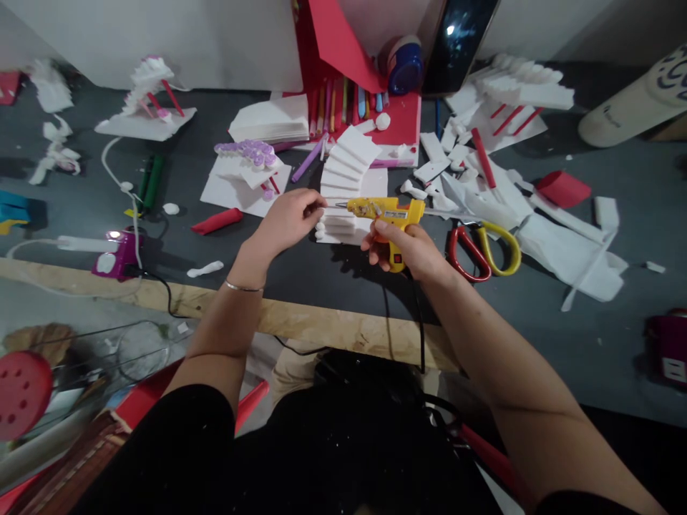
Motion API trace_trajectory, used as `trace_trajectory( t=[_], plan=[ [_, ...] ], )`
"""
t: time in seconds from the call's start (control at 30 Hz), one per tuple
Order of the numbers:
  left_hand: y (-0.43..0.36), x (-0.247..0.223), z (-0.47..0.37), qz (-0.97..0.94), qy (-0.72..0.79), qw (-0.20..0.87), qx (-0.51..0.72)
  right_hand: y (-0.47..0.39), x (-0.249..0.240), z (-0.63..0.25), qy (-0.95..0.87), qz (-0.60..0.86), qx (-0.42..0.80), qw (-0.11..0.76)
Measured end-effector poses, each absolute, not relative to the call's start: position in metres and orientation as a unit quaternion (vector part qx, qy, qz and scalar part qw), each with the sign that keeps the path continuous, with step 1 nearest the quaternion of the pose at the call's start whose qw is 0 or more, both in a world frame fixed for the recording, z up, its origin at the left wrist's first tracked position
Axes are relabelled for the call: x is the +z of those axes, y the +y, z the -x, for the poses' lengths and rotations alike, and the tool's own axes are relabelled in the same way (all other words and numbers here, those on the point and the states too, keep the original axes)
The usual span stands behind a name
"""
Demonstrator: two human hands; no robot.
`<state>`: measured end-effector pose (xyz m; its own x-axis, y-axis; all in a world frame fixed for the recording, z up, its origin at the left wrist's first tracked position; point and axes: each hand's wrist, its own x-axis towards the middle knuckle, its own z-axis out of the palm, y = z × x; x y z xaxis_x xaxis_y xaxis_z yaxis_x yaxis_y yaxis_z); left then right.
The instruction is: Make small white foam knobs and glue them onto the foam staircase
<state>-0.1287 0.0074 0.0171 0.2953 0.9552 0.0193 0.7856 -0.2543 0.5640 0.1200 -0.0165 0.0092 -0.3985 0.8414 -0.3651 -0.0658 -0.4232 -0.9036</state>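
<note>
- Clock faces here lie flat on the grey table (pixel 343 286), twelve pointing away from the person.
- The right hand (pixel 411 247) is clamped around the grip of a yellow glue gun (pixel 383 207), thumb along its upper part.
- The gun's long axis runs from three o'clock to nine, its nozzle (pixel 339 205) pointing at nine, towards the left hand (pixel 293 220).
- The left hand has its fingers bent, thumb and fingertips close together; I cannot tell whether they pinch something small.
- The white stair model (pixel 338 232) lies between the hands, its lower steps partly under the gun. From the left hand it is at about three o'clock; from the right hand, at about ten.
- Its length runs from six towards twelve and bends to one, so the nozzle lies across it.
- The left hand's fingertips are the nearer to the steps, just beside their edge; contact cannot be confirmed.
- Scissors (pixel 502 250) lie at three o'clock of the right hand, apart from it.
- A red roll (pixel 217 220) lies at nine o'clock of the left hand.
</note>
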Motion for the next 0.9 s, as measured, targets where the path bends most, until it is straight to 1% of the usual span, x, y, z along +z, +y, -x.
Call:
trace_trajectory(
  t=[0.1, 0.23, 0.5, 0.9],
  plan=[
    [0.007, 0.016, 0.126, -0.77, 0.57, 0.221, 0.182, -0.017, 0.012, -0.12, -0.442, 0.444, 0.709, 0.323],
    [0.007, 0.016, 0.128, -0.77, 0.563, 0.231, 0.191, -0.018, 0.012, -0.119, -0.468, 0.446, 0.68, 0.346],
    [0.005, 0.016, 0.131, -0.766, 0.557, 0.25, 0.202, -0.021, -0.001, -0.108, -0.494, 0.441, 0.689, 0.294],
    [0.005, 0.014, 0.131, -0.765, 0.552, 0.257, 0.209, -0.018, -0.003, -0.098, -0.502, 0.447, 0.681, 0.291]
  ],
)
